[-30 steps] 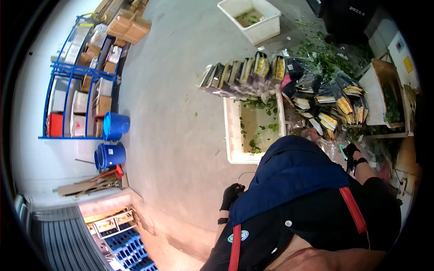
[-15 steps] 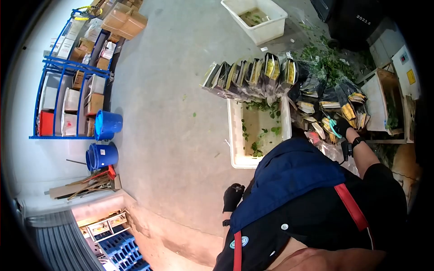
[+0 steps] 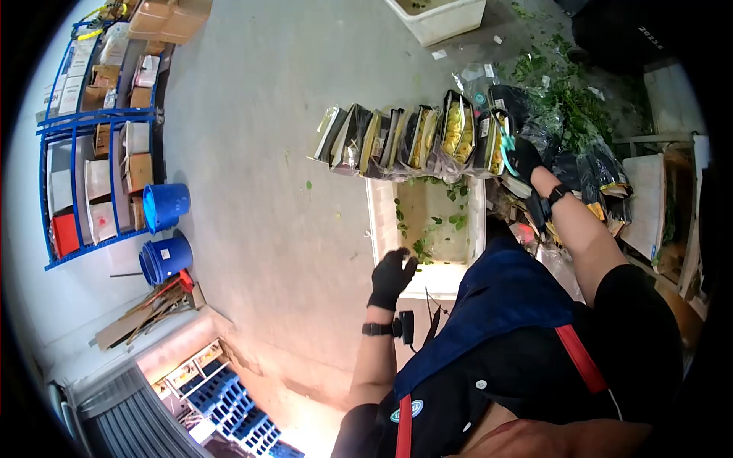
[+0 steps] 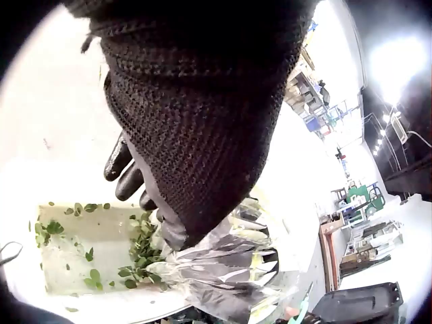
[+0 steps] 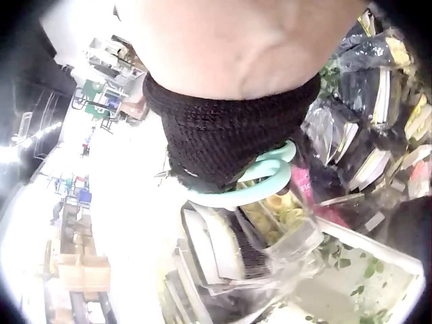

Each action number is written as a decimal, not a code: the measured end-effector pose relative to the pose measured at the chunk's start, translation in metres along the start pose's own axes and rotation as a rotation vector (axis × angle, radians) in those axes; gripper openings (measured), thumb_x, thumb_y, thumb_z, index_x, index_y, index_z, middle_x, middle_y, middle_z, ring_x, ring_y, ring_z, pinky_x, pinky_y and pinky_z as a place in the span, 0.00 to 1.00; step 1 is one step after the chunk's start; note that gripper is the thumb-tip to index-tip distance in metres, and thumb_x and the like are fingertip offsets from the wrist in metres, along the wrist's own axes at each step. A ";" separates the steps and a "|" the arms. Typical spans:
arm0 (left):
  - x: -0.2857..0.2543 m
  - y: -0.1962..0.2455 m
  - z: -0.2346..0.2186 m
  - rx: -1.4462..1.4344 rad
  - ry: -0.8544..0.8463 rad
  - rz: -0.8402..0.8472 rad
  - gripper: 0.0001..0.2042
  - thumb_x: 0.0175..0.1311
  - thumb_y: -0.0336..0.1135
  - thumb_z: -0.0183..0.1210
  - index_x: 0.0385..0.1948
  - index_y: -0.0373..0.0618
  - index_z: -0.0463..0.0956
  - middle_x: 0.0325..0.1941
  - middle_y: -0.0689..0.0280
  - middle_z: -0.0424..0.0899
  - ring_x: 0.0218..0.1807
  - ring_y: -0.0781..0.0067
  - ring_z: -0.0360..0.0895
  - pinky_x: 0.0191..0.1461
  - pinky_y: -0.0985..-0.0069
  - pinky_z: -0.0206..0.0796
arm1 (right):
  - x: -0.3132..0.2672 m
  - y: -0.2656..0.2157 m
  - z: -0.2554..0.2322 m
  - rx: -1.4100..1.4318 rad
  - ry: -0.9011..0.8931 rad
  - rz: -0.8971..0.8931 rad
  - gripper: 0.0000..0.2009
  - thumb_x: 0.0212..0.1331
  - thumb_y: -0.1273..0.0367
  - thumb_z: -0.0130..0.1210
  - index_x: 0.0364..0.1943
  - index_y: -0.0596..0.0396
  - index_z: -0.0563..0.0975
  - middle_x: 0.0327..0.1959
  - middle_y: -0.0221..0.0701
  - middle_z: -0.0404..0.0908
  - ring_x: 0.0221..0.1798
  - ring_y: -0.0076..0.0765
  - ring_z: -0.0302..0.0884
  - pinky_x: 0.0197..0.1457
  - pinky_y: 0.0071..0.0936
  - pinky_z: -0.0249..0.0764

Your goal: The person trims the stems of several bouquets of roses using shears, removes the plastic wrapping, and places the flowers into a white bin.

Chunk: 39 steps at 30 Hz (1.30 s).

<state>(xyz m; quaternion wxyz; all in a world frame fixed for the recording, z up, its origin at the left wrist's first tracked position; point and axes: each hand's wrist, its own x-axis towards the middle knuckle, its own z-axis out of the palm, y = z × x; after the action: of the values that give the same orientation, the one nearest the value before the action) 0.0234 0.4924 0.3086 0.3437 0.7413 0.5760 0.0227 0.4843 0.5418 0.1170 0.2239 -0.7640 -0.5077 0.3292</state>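
My gloved left hand is held over the near left corner of the white tub, fingers apart and slightly bent, holding nothing; in the left wrist view its fingers point toward the tub. At the right end of a row of clear-and-black sleeved bundles, my gloved right hand grips the mint-green scissors. The right wrist view shows the green handle loops beside the glove, above the sleeves; the blades are hidden. Loose leaves lie in the tub.
More sleeved bundles pile up at the right, with cut greenery behind. A second white tub stands at the far side, near a black bin. Blue shelves and blue buckets line the left wall.
My right hand has moved forward and left with the scissors, from the piled bundles to the row's end. My left hand has risen forward to the tub's corner, its fingers spreading.
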 end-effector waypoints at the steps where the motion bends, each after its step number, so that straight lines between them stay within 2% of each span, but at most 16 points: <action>1: 0.020 0.004 -0.001 0.025 0.015 0.004 0.15 0.56 0.45 0.60 0.37 0.45 0.78 0.33 0.58 0.82 0.31 0.65 0.81 0.36 0.70 0.72 | -0.002 -0.071 -0.031 -0.076 -0.061 0.127 0.24 0.48 0.52 0.61 0.42 0.58 0.74 0.39 0.50 0.77 0.43 0.56 0.75 0.45 0.43 0.71; 3: 0.055 0.021 -0.009 0.038 0.054 0.033 0.15 0.56 0.44 0.59 0.38 0.44 0.78 0.36 0.57 0.81 0.35 0.61 0.80 0.39 0.69 0.72 | 0.023 -0.117 -0.041 -0.136 -0.154 0.325 0.30 0.46 0.46 0.60 0.45 0.57 0.74 0.41 0.48 0.78 0.46 0.53 0.75 0.47 0.42 0.71; 5: 0.084 0.020 -0.001 0.032 0.091 0.075 0.14 0.55 0.44 0.59 0.38 0.44 0.77 0.35 0.58 0.80 0.36 0.55 0.79 0.39 0.65 0.71 | 0.042 -0.126 -0.028 -0.192 -0.080 0.355 0.35 0.43 0.41 0.57 0.50 0.53 0.73 0.47 0.44 0.77 0.51 0.49 0.75 0.53 0.40 0.70; 7: 0.109 0.022 0.009 0.000 0.113 0.083 0.14 0.54 0.43 0.59 0.38 0.45 0.77 0.35 0.58 0.80 0.37 0.56 0.79 0.39 0.66 0.71 | 0.059 -0.127 -0.014 -0.180 -0.068 0.537 0.34 0.43 0.41 0.57 0.50 0.51 0.73 0.48 0.43 0.77 0.52 0.48 0.74 0.54 0.40 0.69; 10: 0.135 0.033 0.020 -0.035 0.094 0.042 0.15 0.53 0.43 0.59 0.40 0.46 0.76 0.36 0.57 0.80 0.37 0.56 0.78 0.40 0.65 0.71 | 0.065 -0.136 -0.001 -0.231 -0.005 0.572 0.30 0.46 0.44 0.56 0.47 0.50 0.73 0.47 0.41 0.78 0.51 0.48 0.75 0.52 0.41 0.70; 13: 0.158 0.040 0.033 0.100 0.230 0.111 0.15 0.52 0.40 0.61 0.40 0.45 0.76 0.40 0.57 0.79 0.43 0.58 0.77 0.45 0.67 0.69 | 0.072 -0.132 0.014 -0.283 0.034 0.555 0.28 0.49 0.45 0.54 0.47 0.50 0.72 0.46 0.41 0.78 0.48 0.48 0.77 0.49 0.43 0.71; 14: 0.165 0.041 0.035 0.099 0.222 0.100 0.19 0.50 0.42 0.62 0.45 0.48 0.75 0.51 0.54 0.74 0.54 0.53 0.70 0.51 0.59 0.66 | 0.074 -0.133 0.015 -0.297 0.035 0.563 0.28 0.49 0.45 0.53 0.47 0.50 0.72 0.46 0.41 0.78 0.48 0.48 0.77 0.49 0.43 0.71; 17: 0.187 0.060 0.023 0.326 0.259 0.067 0.24 0.47 0.46 0.63 0.49 0.51 0.73 0.60 0.53 0.66 0.63 0.47 0.60 0.53 0.50 0.61 | 0.073 -0.138 0.017 -0.438 0.012 0.545 0.28 0.49 0.45 0.52 0.48 0.48 0.71 0.45 0.38 0.79 0.47 0.46 0.78 0.49 0.44 0.71; 18: 0.196 0.050 0.032 0.380 0.262 0.090 0.32 0.44 0.51 0.64 0.55 0.54 0.69 0.66 0.53 0.58 0.68 0.41 0.49 0.55 0.42 0.56 | 0.069 -0.153 0.014 -0.511 -0.024 0.524 0.28 0.50 0.45 0.52 0.48 0.47 0.71 0.45 0.38 0.79 0.47 0.45 0.78 0.49 0.44 0.71; 22: 0.224 0.047 0.031 0.495 0.128 -0.041 0.41 0.42 0.58 0.64 0.61 0.56 0.60 0.66 0.53 0.57 0.71 0.38 0.40 0.56 0.36 0.53 | 0.073 -0.165 0.016 -0.566 -0.083 0.491 0.28 0.51 0.46 0.51 0.50 0.50 0.69 0.44 0.38 0.79 0.47 0.43 0.78 0.50 0.45 0.70; 25: 0.240 0.029 0.040 0.428 0.061 -0.127 0.43 0.41 0.58 0.65 0.62 0.56 0.58 0.67 0.54 0.55 0.71 0.38 0.38 0.56 0.36 0.54 | 0.082 -0.159 0.020 -0.504 -0.109 0.524 0.27 0.52 0.48 0.50 0.50 0.52 0.67 0.44 0.40 0.79 0.47 0.46 0.78 0.50 0.44 0.71; 26: 0.243 0.029 0.039 0.384 0.018 -0.163 0.42 0.42 0.60 0.63 0.62 0.56 0.59 0.69 0.55 0.53 0.71 0.39 0.41 0.59 0.33 0.45 | 0.084 -0.152 0.022 -0.491 -0.102 0.536 0.26 0.53 0.49 0.50 0.50 0.52 0.67 0.44 0.41 0.79 0.46 0.48 0.78 0.48 0.44 0.71; 30: 0.251 0.020 0.048 0.277 0.120 -0.169 0.40 0.42 0.57 0.64 0.61 0.55 0.59 0.68 0.54 0.53 0.70 0.40 0.44 0.59 0.34 0.47 | 0.087 -0.140 0.032 -0.462 -0.066 0.536 0.25 0.52 0.51 0.51 0.49 0.52 0.67 0.42 0.44 0.80 0.46 0.50 0.78 0.46 0.43 0.72; 33: 0.250 0.022 0.037 0.282 0.124 -0.093 0.39 0.43 0.55 0.64 0.60 0.55 0.62 0.66 0.54 0.57 0.68 0.41 0.50 0.59 0.40 0.50 | 0.083 -0.146 0.029 -0.422 -0.034 0.533 0.24 0.52 0.51 0.52 0.48 0.52 0.67 0.42 0.44 0.80 0.45 0.50 0.78 0.46 0.44 0.72; 36: 0.258 -0.017 0.047 0.201 0.349 0.089 0.36 0.43 0.54 0.65 0.58 0.53 0.65 0.63 0.54 0.61 0.65 0.44 0.54 0.59 0.47 0.51 | 0.084 -0.134 0.035 -0.440 -0.015 0.508 0.24 0.51 0.51 0.52 0.46 0.52 0.68 0.41 0.44 0.80 0.44 0.51 0.78 0.45 0.44 0.72; 39: 0.262 -0.013 0.030 0.222 0.379 -0.120 0.35 0.42 0.54 0.65 0.56 0.51 0.68 0.62 0.54 0.64 0.65 0.46 0.55 0.60 0.50 0.50 | 0.078 -0.137 0.035 -0.412 0.039 0.460 0.25 0.50 0.49 0.53 0.44 0.54 0.68 0.39 0.44 0.80 0.43 0.53 0.78 0.44 0.44 0.72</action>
<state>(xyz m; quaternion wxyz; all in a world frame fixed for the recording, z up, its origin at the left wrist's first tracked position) 0.1129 0.7073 0.1840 0.1463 0.7215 0.6724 0.0772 0.3940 0.6669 0.1640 -0.0064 -0.8944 -0.3732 0.2465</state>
